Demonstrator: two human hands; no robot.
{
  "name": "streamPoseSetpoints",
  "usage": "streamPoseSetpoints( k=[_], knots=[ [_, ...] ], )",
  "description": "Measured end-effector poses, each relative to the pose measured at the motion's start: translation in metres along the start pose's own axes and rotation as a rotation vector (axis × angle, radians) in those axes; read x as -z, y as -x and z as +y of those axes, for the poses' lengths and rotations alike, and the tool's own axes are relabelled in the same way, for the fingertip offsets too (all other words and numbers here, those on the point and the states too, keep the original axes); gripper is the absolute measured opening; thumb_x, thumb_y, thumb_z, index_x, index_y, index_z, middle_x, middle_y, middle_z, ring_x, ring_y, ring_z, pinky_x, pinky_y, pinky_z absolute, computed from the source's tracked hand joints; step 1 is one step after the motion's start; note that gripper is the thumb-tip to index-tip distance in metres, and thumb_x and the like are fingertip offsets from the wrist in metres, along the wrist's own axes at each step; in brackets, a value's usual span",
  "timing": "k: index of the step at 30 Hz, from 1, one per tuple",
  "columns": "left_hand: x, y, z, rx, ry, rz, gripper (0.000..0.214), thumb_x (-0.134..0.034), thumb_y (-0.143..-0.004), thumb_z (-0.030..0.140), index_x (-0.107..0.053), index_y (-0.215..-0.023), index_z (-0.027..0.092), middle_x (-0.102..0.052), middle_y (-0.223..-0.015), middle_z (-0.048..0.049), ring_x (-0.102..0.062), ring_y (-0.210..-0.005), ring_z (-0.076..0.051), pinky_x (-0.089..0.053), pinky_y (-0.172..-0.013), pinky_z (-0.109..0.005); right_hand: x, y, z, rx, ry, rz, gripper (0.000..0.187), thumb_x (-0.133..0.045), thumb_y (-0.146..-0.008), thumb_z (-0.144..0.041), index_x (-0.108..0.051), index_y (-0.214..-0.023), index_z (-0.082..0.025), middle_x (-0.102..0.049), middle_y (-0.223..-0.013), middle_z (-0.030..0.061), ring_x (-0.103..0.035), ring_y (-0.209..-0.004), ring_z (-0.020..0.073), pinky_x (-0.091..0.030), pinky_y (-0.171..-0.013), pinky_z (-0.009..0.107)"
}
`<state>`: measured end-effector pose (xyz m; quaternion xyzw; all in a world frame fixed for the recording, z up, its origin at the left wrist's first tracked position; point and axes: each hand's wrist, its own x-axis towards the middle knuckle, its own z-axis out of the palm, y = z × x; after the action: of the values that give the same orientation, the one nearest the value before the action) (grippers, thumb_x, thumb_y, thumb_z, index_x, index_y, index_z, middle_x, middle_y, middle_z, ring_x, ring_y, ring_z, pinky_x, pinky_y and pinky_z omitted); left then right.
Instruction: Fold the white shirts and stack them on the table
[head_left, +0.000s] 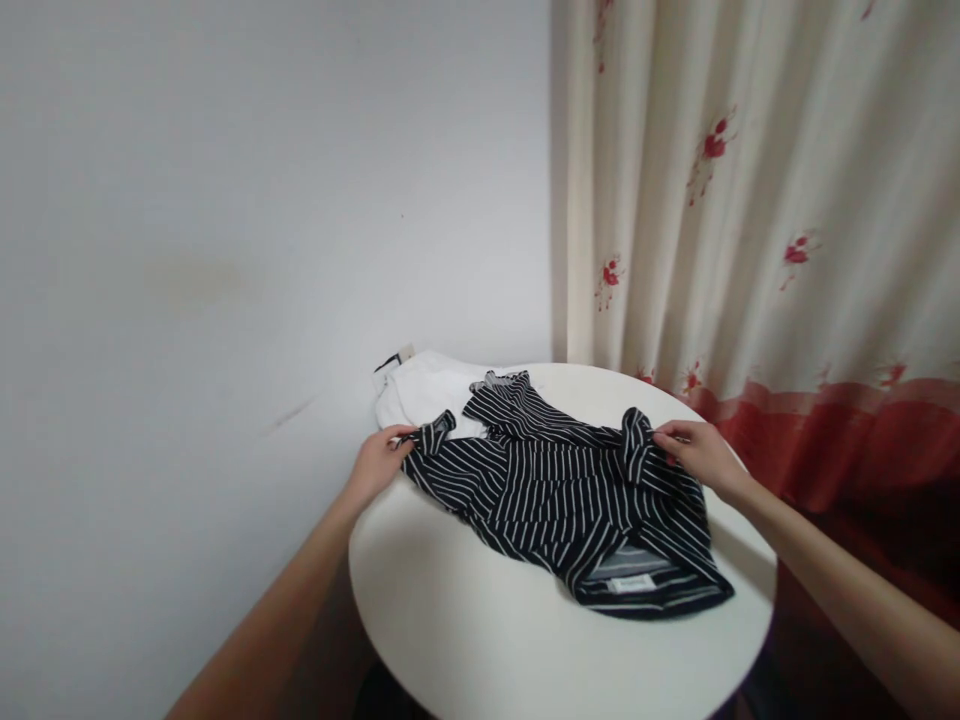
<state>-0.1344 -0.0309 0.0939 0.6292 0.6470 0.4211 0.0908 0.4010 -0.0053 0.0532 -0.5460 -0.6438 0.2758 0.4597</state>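
Note:
A black shirt with white stripes [559, 490] lies spread across a round white table [450, 610]. Its collar, with a white label [631, 583] inside, points toward me at the lower right. My left hand [382, 460] pinches the cloth at the shirt's left end, by a turned-up sleeve cuff. On the other side my right hand [696, 450] pinches a raised, folded part of the shirt near the table's right edge. Some wrinkles run through the middle of the garment.
White folded cloth [431, 385] lies at the back left of the table, partly under the striped shirt. A plain white wall [285, 200] stands close on the left. Behind the table at right hangs a cream curtain [750, 200] with red flowers.

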Motion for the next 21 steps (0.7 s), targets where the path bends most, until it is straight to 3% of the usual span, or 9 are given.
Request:
streamPoseSetpoints(
  k=[4,7,10,12,14,16,19,21],
  knots=[
    [0.023,-0.010,-0.039,0.094,-0.092,0.135,0.024,-0.058,-0.072,0.029,-0.071,-0.088,0.018,-0.077,-0.094,-0.0059,-0.069,-0.094,-0.027,-0.053,-0.089,-0.034,0.015,-0.009,0.009,-0.157,-0.202,0.161,0.022,-0.071,-0.073,-0.041,-0.065,-0.075,-0.019,-0.062,-0.058,0.0017,-0.057,-0.052,0.0155,-0.040,-0.046,0.024],
    [0.022,-0.009,-0.053,0.130,-0.175,0.150,0.032,-0.055,-0.068,0.020,-0.070,-0.096,0.016,-0.075,-0.097,-0.0077,-0.068,-0.100,-0.028,-0.052,-0.093,-0.036,0.028,-0.026,0.019,-0.264,-0.370,0.234,0.014,-0.072,-0.075,-0.029,-0.062,-0.074,-0.019,-0.064,-0.066,0.0029,-0.060,-0.056,0.0147,-0.044,-0.047,0.023],
    [0.009,0.005,-0.043,0.044,-0.334,0.223,0.055,-0.053,-0.067,0.012,-0.063,-0.122,0.011,-0.067,-0.116,-0.0151,-0.062,-0.113,-0.032,-0.049,-0.101,-0.044,0.041,-0.051,0.031,-0.361,-0.415,0.283,0.010,-0.071,-0.077,-0.021,-0.062,-0.073,-0.018,-0.064,-0.067,0.0035,-0.059,-0.053,0.0126,-0.042,-0.045,0.021],
    [-0.004,0.019,-0.023,-0.086,-0.436,0.323,0.065,-0.052,-0.073,0.010,-0.052,-0.138,0.010,-0.055,-0.132,-0.0193,-0.053,-0.125,-0.035,-0.043,-0.107,-0.050,0.048,-0.068,0.041,-0.432,-0.418,0.340,0.011,-0.071,-0.078,-0.015,-0.061,-0.071,-0.017,-0.062,-0.063,0.0028,-0.056,-0.050,0.0114,-0.039,-0.042,0.019],
    [-0.018,0.034,0.003,-0.224,-0.460,0.332,0.063,-0.050,-0.080,0.011,-0.048,-0.143,0.012,-0.050,-0.137,-0.0188,-0.048,-0.130,-0.035,-0.038,-0.111,-0.052,0.055,-0.084,0.050,-0.495,-0.434,0.394,0.012,-0.068,-0.079,-0.010,-0.061,-0.071,-0.016,-0.058,-0.059,0.0013,-0.053,-0.047,0.0105,-0.038,-0.041,0.019],
    [-0.032,0.047,0.028,-0.360,-0.414,0.180,0.050,-0.048,-0.087,0.014,-0.055,-0.136,0.017,-0.054,-0.133,-0.0145,-0.050,-0.127,-0.032,-0.038,-0.111,-0.050,0.062,-0.096,0.059,-0.538,-0.447,0.445,0.014,-0.067,-0.080,-0.006,-0.060,-0.072,-0.015,-0.056,-0.056,0.0004,-0.052,-0.046,0.0104,-0.039,-0.040,0.019],
    [-0.050,0.067,0.060,-0.523,-0.302,-0.254,0.032,-0.049,-0.094,0.020,-0.064,-0.123,0.024,-0.062,-0.126,-0.0070,-0.055,-0.121,-0.026,-0.040,-0.110,-0.045,0.072,-0.106,0.072,-0.570,-0.425,0.548,0.018,-0.065,-0.083,-0.005,-0.056,-0.072,-0.017,-0.054,-0.056,-0.0001,-0.051,-0.046,0.0100,-0.039,-0.040,0.017],
    [-0.060,0.080,0.075,-0.595,-0.226,-0.546,0.033,-0.057,-0.094,0.025,-0.064,-0.126,0.027,-0.062,-0.130,-0.0045,-0.055,-0.122,-0.024,-0.040,-0.111,-0.042,0.079,-0.108,0.082,-0.579,-0.409,0.612,0.020,-0.062,-0.085,-0.005,-0.053,-0.072,-0.018,-0.054,-0.057,0.0000,-0.051,-0.046,0.0095,-0.039,-0.040,0.016]
  ],
)
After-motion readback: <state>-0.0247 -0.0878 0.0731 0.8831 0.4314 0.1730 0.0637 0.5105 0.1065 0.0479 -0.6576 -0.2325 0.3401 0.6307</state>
